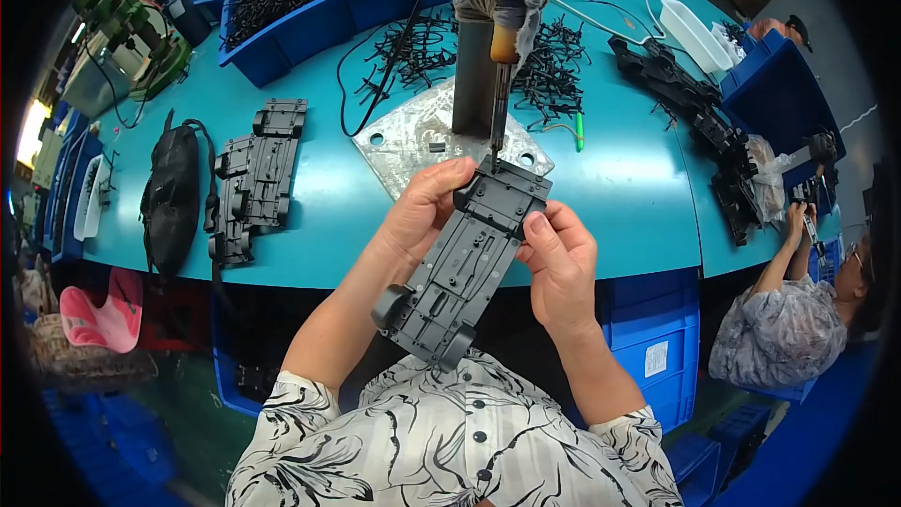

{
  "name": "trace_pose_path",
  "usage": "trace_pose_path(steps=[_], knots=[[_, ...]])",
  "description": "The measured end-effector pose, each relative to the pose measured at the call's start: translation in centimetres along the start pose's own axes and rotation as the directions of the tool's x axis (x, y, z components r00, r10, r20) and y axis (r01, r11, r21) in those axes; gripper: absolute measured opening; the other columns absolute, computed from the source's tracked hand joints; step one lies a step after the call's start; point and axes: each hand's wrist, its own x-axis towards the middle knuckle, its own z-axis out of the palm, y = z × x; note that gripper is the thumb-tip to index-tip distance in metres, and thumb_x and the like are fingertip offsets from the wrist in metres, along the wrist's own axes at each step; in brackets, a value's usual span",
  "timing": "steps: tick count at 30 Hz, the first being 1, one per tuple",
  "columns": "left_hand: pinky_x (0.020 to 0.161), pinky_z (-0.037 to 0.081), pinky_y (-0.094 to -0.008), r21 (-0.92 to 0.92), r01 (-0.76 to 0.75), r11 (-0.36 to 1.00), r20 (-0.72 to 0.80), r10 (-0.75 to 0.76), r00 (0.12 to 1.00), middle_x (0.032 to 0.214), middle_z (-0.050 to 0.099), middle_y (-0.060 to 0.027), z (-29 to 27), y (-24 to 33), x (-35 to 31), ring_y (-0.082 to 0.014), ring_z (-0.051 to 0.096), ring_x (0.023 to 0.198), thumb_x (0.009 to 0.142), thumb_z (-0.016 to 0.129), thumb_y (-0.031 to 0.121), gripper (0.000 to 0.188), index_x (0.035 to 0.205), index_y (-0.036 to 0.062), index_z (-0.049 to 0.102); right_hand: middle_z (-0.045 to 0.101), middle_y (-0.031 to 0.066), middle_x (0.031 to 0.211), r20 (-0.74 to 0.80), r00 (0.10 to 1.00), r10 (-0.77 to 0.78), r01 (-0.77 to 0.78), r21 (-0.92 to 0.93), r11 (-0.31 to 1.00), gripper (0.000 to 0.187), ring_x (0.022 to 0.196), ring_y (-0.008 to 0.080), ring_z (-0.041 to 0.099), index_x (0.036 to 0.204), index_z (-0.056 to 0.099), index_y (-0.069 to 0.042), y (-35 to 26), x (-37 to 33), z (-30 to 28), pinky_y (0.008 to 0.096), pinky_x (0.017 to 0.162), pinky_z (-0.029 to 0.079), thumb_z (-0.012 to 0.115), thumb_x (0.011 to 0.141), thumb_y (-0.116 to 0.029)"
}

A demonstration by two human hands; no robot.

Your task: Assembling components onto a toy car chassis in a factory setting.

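Both hands hold a black plastic toy car chassis [460, 268], its far end raised under a soldering iron [499, 84] that hangs upright from a cloth-wrapped metal post [472, 75]. The iron's tip meets or nearly meets the chassis near its far left corner; I cannot tell whether they touch. My left hand [427, 202] grips the far left edge by a wheel. On the right edge, my right hand [561, 258] has its thumb on top and fingers beneath. The post stands on a scuffed metal base plate [404, 136], where a small dark piece [437, 146] lies.
More chassis [253, 178] and a black bag [172, 197] lie at left. Black sprue pieces [404, 52] are heaped behind the plate, near a full blue bin [282, 42]. A green pen-like stick [580, 131] lies right of it. Another person [784, 329] works at far right.
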Motion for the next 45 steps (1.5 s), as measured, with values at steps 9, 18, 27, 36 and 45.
trace_pose_path(steps=[9,18,27,36,45], knots=[[0.069,0.06,-0.0306,0.003,0.001,1.0,-0.012,-0.001,1.0,0.094,0.067,-0.0116,-0.06,-0.11,0.14,-0.0171,0.069,0.081,0.089,0.061,0.025,0.029,0.105,0.0001,0.059,0.06,0.0047,0.088,-0.031,0.999,0.007,-0.006,0.044,0.999,0.025,0.076,0.0093,0.056,0.104,0.057,0.003,-0.09,0.02,0.04,0.0244,0.067,0.048,0.064,0.088,-0.015],[0.069,0.061,-0.0318,0.008,0.015,1.0,0.021,-0.015,1.0,0.094,0.068,-0.0114,-0.07,-0.06,0.15,-0.0181,0.069,0.081,0.089,0.062,0.025,0.029,0.104,0.0005,0.059,0.061,0.0051,0.089,-0.034,0.999,0.03,-0.028,0.065,0.997,0.025,0.077,0.0094,0.056,0.105,0.056,0.003,0.2,-0.03,-0.27,0.0242,0.067,0.047,0.064,0.088,-0.014],[0.069,0.06,-0.031,-0.019,0.005,1.0,0.006,-0.005,1.0,0.094,0.068,-0.0114,-0.14,-0.13,0.22,-0.0172,0.069,0.081,0.089,0.062,0.025,0.029,0.105,0.0,0.059,0.061,0.0013,0.089,-0.009,1.0,0.009,-0.009,-0.001,1.0,0.023,0.076,0.0078,0.056,0.106,0.057,-0.001,-0.03,0.03,-0.04,0.023,0.066,0.045,0.062,0.09,-0.018],[0.07,0.06,-0.0304,-0.009,-0.009,1.0,0.001,0.009,1.0,0.095,0.067,-0.0109,-0.29,-0.28,0.16,-0.0164,0.069,0.081,0.09,0.061,0.026,0.03,0.105,0.0002,0.059,0.061,0.0054,0.088,-0.018,1.0,-0.006,0.007,0.023,1.0,0.026,0.076,0.01,0.057,0.103,0.058,0.003,-0.19,0.06,0.16,0.0248,0.067,0.048,0.066,0.088,-0.015],[0.071,0.06,-0.0343,0.002,-0.005,1.0,-0.035,0.005,0.999,0.095,0.067,-0.0132,-0.07,-0.28,0.02,-0.0203,0.069,0.081,0.089,0.06,0.025,0.027,0.103,0.0013,0.059,0.062,0.0043,0.089,-0.019,1.0,-0.008,0.008,-0.007,1.0,0.025,0.076,0.009,0.056,0.105,0.058,0.003,0.15,0.16,-0.13,0.0239,0.067,0.047,0.065,0.089,-0.015]])
